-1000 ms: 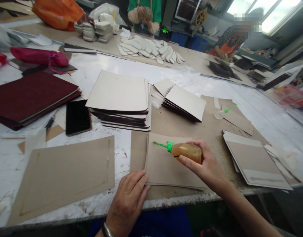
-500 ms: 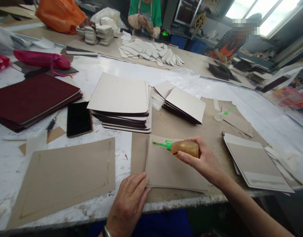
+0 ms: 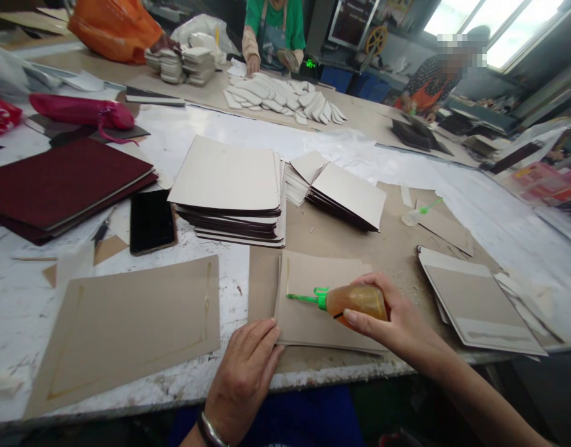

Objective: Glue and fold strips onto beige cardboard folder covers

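Observation:
My right hand (image 3: pixel 397 326) grips an amber glue bottle (image 3: pixel 355 301) with a green nozzle, its tip resting near the left edge of a grey-brown card sheet (image 3: pixel 313 316) on the table in front of me. A thin glue line runs along that left edge above the tip. My left hand (image 3: pixel 243 372) lies flat with fingers together, pressing the sheet's near left corner. A large brown card sheet (image 3: pixel 127 329) with glue lines along its edges lies to the left.
Two stacks of board covers (image 3: pixel 229 192) (image 3: pixel 346 195) sit behind the sheet, another pile (image 3: pixel 476 304) at right. A black phone (image 3: pixel 151 220), dark red covers (image 3: pixel 57 186) and a second glue bottle (image 3: pixel 420 211) lie around. Other people work at the far side.
My right hand has drawn the bottle toward me, moving the nozzle tip down the sheet's left edge and leaving a glue line. My left hand has stayed on the corner.

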`<action>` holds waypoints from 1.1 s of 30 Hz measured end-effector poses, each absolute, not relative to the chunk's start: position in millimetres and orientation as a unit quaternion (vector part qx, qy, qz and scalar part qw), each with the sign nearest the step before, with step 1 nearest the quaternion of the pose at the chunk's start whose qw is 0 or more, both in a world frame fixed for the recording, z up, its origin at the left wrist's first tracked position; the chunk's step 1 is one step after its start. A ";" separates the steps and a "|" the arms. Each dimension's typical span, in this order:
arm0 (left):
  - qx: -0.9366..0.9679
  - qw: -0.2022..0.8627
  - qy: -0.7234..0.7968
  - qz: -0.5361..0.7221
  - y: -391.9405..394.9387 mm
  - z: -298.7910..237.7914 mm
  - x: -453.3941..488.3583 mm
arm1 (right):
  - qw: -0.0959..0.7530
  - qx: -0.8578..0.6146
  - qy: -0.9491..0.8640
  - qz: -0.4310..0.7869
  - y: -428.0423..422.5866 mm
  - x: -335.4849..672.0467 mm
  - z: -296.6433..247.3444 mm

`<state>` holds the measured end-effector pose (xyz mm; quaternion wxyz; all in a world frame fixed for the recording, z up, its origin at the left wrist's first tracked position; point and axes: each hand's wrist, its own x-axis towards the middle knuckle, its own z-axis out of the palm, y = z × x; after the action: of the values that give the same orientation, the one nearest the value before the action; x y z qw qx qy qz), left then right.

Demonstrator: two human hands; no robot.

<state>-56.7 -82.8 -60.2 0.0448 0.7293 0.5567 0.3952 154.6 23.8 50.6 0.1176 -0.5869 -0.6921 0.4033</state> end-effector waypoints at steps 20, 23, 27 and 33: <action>0.728 0.028 0.551 0.407 -84.3 -60.4 -57.4 | 0.084 -0.580 -0.702 0.405 -16.0 162.2 62.6; 0.728 0.028 0.551 0.407 -84.7 -60.0 -57.6 | 0.081 -0.595 -0.691 0.403 -17.7 171.0 63.7; 0.732 0.023 0.549 0.403 -83.8 -59.5 -57.6 | 0.086 -0.615 -0.663 0.419 -21.0 186.1 64.2; 0.738 0.019 0.542 0.402 -83.3 -60.2 -57.8 | 0.112 -0.638 -0.633 0.425 -26.9 209.5 67.3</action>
<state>-57.8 -83.3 -60.2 0.0188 0.7376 0.5422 0.4020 209.5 -26.9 67.3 0.1118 -0.6377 -0.6328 0.4247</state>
